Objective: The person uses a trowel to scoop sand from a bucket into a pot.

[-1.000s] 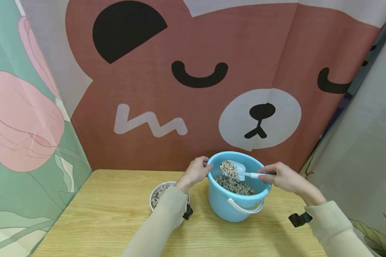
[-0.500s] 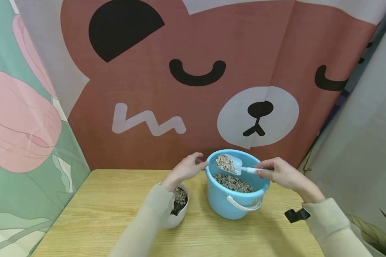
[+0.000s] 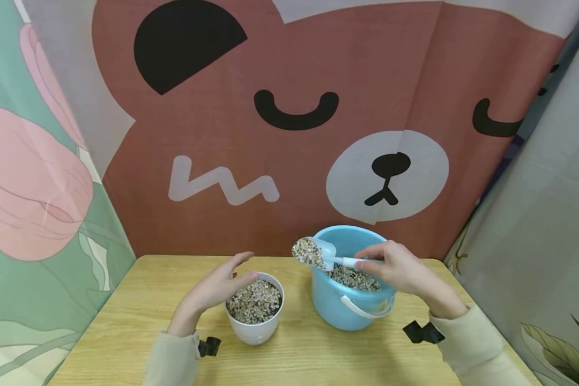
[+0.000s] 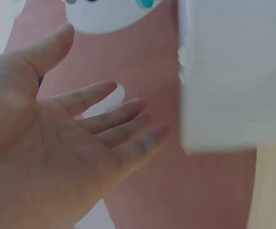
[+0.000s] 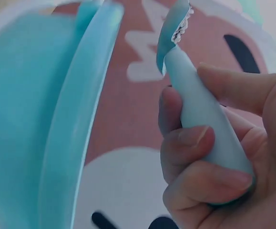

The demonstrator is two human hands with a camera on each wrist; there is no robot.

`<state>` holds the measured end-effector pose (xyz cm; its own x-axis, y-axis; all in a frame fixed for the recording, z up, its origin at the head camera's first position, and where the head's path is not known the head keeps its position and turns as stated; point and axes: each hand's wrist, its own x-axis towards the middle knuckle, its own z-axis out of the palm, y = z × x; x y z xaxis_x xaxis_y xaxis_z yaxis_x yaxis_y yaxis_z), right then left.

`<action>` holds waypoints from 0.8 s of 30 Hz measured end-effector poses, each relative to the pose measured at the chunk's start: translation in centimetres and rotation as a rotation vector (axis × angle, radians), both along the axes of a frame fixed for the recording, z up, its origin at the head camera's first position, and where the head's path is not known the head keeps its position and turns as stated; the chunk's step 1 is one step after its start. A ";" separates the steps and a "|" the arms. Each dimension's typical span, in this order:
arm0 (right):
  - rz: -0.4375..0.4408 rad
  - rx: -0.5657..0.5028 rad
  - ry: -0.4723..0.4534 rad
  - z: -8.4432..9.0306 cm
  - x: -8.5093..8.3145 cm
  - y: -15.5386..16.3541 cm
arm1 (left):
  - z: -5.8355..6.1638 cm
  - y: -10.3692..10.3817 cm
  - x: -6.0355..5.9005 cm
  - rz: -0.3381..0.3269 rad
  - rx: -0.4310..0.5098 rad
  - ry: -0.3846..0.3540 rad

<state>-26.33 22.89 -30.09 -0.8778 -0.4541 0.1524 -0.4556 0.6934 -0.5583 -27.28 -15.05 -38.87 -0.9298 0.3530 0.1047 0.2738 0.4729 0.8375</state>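
I see my right hand (image 3: 395,268) clamped on the scoop (image 3: 318,253), level so its gravel load stays in, above the blue bucket's (image 3: 347,311) left rim. My left hand (image 3: 217,287), fingers apart and straight, touches the white pot (image 3: 254,327) on the desk (image 3: 149,321), seemingly to steady it.

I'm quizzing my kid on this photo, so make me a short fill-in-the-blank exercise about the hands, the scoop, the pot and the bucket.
1. The right hand grips the handle of a small ____ heaped with gravel.
2. The blue bucket has a ____ carrying handle hanging at its front.
3. The left hand is held open beside the white ____, which is nearly full of gravel.
4. Both containers stand on a ____ table.

Missing words: scoop; white; pot; wooden
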 end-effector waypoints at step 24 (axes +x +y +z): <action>-0.041 0.123 0.250 -3.2 3.5 -10.2 | -6.3 -3.8 3.5 -0.079 0.271 -0.111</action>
